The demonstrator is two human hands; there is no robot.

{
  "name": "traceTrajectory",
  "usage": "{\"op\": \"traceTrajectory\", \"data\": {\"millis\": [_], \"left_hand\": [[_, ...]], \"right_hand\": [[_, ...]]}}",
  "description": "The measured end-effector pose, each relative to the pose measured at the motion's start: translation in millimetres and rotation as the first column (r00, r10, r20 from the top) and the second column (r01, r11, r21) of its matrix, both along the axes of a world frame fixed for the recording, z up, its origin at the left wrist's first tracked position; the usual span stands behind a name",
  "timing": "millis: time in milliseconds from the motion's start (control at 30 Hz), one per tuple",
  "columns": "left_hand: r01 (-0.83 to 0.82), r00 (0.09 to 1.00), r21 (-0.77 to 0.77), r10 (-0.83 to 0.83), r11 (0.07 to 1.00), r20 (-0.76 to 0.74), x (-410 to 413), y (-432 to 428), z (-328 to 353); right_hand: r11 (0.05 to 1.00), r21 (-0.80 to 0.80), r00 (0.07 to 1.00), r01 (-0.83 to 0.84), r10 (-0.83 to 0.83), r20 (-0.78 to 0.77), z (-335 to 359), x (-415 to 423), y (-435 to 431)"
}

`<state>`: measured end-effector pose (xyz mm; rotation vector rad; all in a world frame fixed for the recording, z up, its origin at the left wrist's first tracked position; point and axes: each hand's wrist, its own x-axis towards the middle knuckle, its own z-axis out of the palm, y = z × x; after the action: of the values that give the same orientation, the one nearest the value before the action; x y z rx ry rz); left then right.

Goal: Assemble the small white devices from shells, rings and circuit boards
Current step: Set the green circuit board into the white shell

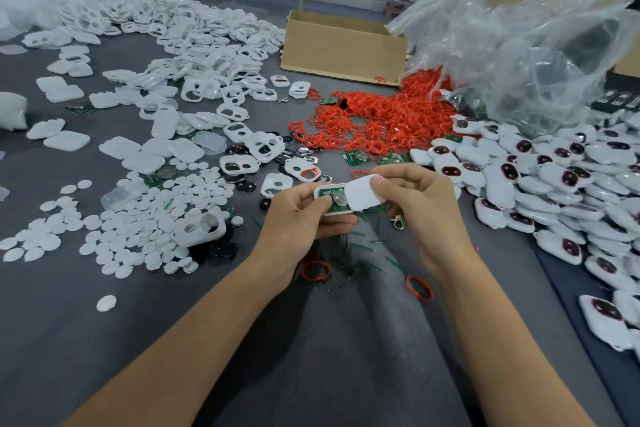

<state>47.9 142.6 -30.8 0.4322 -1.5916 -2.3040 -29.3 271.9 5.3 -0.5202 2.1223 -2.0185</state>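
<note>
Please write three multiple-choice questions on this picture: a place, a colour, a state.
1. Where is the cardboard box? A beyond the ring heap B at the near edge C on a shelf
2. What colour is the ring heap? A blue B red C green
3. The held shell is A fully closed B open, circuit board showing C lying on the table
Answers: 1 A, it stands behind the heap. 2 B, plainly red. 3 B, the left hand grips it, the right hand holds the white cover over one end only.
</note>
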Motion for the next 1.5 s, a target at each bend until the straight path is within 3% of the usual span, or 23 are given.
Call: {"op": "traceTrajectory", "data": {"millis": [200,333,433,567,733,967,1500], "left_hand": [[-0.014,1.0,-0.007,0.014,1.0,0.004,0,0,-1],[-0.022,1.0,-0.015,0.022,1.0,0.012,-1,0,-2],[-0.017,1.0,-0.024,0.018,1.0,0.011,-1,1,-2],[-0.01,1.0,-0.039,0.011,0.999,0.015,1,1,-2],[0.004,1.0,-0.052,-0.003,0.999,0.009,2,3,-1],[0.02,1.0,-0.034,-0.02,0.999,0.002,3,2,1],[0.006,1.0,-0.013,-0.006,1.0,0.007,2,1,0]], "right_hand": [[0.999,-0.044,0.999,0.005,-0.003,0.052,0,-1,3],[0.99,0.089,0.994,-0.109,0.108,0.015,1,-3,6],[0.958,0.224,0.971,-0.179,0.208,-0.115,0,2,4],[0.937,0.35,0.921,-0.023,0.156,-0.357,-5,6,-2],[0.887,0.46,0.888,0.042,0.177,-0.423,-7,5,-3],[0.865,0.486,0.841,0.123,0.169,-0.514,-8,8,-7],[0.864,0.495,0.831,0.094,0.206,-0.517,-10,6,-8]]}}
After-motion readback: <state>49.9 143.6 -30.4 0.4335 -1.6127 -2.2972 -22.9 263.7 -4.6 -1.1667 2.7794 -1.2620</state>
